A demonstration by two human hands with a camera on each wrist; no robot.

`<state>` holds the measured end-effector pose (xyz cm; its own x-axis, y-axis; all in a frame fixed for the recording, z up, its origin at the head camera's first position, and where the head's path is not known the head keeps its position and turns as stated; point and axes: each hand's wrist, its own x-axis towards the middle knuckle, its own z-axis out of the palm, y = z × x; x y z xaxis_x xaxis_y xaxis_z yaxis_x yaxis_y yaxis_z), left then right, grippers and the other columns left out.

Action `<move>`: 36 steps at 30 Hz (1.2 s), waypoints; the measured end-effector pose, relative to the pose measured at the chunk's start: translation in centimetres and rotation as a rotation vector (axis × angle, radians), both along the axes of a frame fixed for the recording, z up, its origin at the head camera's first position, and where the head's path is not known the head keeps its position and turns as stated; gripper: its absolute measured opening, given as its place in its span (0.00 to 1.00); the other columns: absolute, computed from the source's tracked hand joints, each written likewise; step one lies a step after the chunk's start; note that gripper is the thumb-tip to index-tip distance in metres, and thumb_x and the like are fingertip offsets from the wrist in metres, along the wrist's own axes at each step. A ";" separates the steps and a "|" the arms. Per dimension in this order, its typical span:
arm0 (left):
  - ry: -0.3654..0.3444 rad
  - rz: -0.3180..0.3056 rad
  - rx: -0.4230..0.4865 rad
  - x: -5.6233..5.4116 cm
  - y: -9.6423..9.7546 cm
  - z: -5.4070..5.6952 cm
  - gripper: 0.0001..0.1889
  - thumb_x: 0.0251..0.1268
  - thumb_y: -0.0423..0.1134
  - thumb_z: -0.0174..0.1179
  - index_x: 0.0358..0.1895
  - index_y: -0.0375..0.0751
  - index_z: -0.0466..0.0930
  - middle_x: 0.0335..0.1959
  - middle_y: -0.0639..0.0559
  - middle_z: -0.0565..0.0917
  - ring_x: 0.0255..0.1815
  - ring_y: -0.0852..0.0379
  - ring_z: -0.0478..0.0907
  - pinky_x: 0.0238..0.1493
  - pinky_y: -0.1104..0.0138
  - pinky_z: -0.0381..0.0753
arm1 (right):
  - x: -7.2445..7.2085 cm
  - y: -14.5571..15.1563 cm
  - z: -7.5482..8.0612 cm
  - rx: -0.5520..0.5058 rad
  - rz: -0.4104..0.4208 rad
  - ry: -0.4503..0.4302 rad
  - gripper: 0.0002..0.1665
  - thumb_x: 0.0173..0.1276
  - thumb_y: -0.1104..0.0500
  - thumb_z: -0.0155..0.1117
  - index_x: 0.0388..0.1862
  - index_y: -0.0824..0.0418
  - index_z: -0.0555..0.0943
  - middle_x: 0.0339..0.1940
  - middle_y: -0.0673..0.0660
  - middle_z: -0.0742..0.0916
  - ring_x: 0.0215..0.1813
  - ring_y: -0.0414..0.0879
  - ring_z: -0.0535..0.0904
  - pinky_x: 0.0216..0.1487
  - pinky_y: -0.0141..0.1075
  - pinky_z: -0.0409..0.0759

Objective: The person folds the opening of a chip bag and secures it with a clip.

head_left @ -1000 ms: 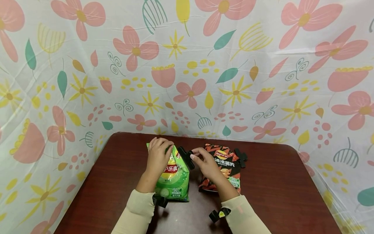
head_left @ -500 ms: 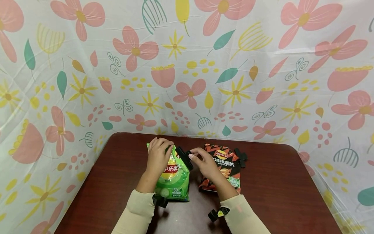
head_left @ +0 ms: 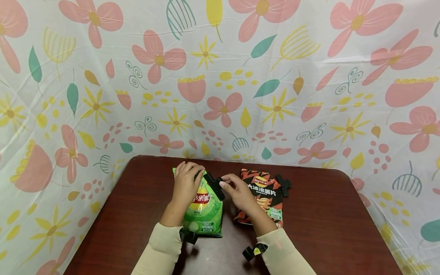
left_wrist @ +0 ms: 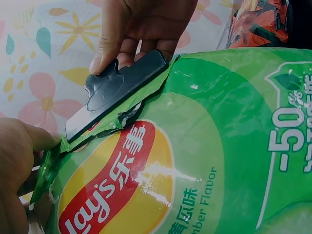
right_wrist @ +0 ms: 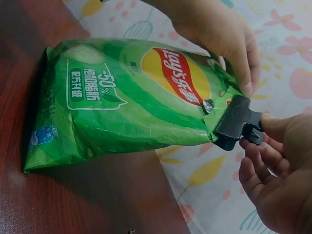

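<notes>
A green Lay's chip bag (head_left: pixel 207 215) stands on the table, its torn top edge (left_wrist: pixel 105 127) folded. My left hand (head_left: pixel 186 183) grips the upper left corner of the bag, thumb near the fold in the left wrist view. My right hand (head_left: pixel 242 196) pinches the handles of a black bag clip (head_left: pixel 214 186) between thumb and fingers. In both wrist views the clip's long jaw lies along the bag's folded top, over the right part of the mouth, close to the left thumb.
A red and black Lay's chip bag (head_left: pixel 262 194) lies to the right, partly behind my right forearm. Another black clip (head_left: pixel 284 185) is at its upper right side. The dark red table (head_left: pixel 330 229) ends at a flower-print cloth (head_left: pixel 220 114).
My right hand has shifted slightly left with the clip, bringing it farther along the top of the green bag. The left hand and the bag have stayed nearly still.
</notes>
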<state>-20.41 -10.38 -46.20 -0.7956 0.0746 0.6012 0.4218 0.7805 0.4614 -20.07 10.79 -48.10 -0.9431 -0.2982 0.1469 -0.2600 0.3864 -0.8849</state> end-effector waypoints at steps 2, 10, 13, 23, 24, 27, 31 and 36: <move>0.000 0.004 -0.001 0.0 0.0 0.0 0.06 0.70 0.38 0.65 0.44 0.43 0.89 0.43 0.50 0.84 0.49 0.49 0.81 0.74 0.44 0.64 | 0.0 -0.1 -0.1 -0.006 0.004 0.001 0.16 0.79 0.52 0.58 0.58 0.58 0.81 0.49 0.57 0.84 0.50 0.50 0.79 0.49 0.40 0.75; -0.016 0.005 -0.005 0.0 0.0 -0.1 0.07 0.71 0.38 0.64 0.45 0.43 0.88 0.44 0.50 0.84 0.49 0.49 0.81 0.74 0.45 0.63 | -0.6 -0.3 -1.0 -0.039 0.015 0.012 0.14 0.78 0.51 0.59 0.56 0.55 0.82 0.46 0.56 0.84 0.45 0.45 0.78 0.45 0.37 0.75; -0.031 0.006 -0.008 0.0 0.0 0.0 0.07 0.71 0.39 0.63 0.46 0.43 0.88 0.45 0.50 0.84 0.50 0.48 0.81 0.75 0.45 0.63 | -0.6 -0.4 -1.0 -0.054 0.022 0.012 0.14 0.78 0.52 0.59 0.55 0.56 0.82 0.46 0.56 0.84 0.44 0.45 0.77 0.44 0.36 0.75; -0.021 0.003 -0.008 0.0 -0.1 -0.1 0.07 0.72 0.38 0.63 0.46 0.43 0.88 0.44 0.50 0.84 0.49 0.49 0.81 0.74 0.43 0.64 | -0.7 -0.7 -1.1 -0.075 0.025 0.005 0.13 0.78 0.53 0.59 0.54 0.56 0.82 0.46 0.56 0.84 0.43 0.43 0.77 0.44 0.34 0.75; -0.021 0.003 -0.010 0.0 -0.1 -0.2 0.07 0.72 0.38 0.63 0.46 0.43 0.88 0.44 0.50 0.84 0.49 0.49 0.81 0.74 0.44 0.64 | -0.7 -0.7 -1.1 -0.079 0.026 0.002 0.13 0.78 0.53 0.59 0.55 0.57 0.82 0.46 0.56 0.84 0.43 0.43 0.77 0.43 0.34 0.75; -0.016 0.004 -0.011 0.0 -0.1 -0.2 0.07 0.72 0.38 0.63 0.46 0.44 0.89 0.44 0.50 0.84 0.49 0.49 0.81 0.74 0.44 0.64 | -0.6 -0.7 -1.1 -0.089 0.026 -0.011 0.15 0.78 0.54 0.60 0.56 0.58 0.82 0.47 0.58 0.84 0.43 0.44 0.77 0.43 0.33 0.74; -0.005 0.002 -0.008 0.0 0.0 -0.2 0.07 0.71 0.38 0.64 0.46 0.43 0.89 0.44 0.50 0.84 0.48 0.49 0.81 0.73 0.43 0.64 | -0.6 -0.6 -1.3 -0.093 0.025 -0.033 0.17 0.78 0.55 0.59 0.59 0.61 0.81 0.50 0.61 0.84 0.45 0.47 0.77 0.44 0.33 0.75; 0.005 0.007 -0.010 -0.1 -0.1 -0.2 0.08 0.70 0.38 0.65 0.46 0.43 0.89 0.43 0.50 0.85 0.48 0.49 0.81 0.73 0.43 0.64 | -0.6 -0.6 -1.4 -0.086 0.015 -0.059 0.18 0.78 0.54 0.60 0.60 0.60 0.81 0.50 0.59 0.84 0.43 0.43 0.78 0.44 0.32 0.76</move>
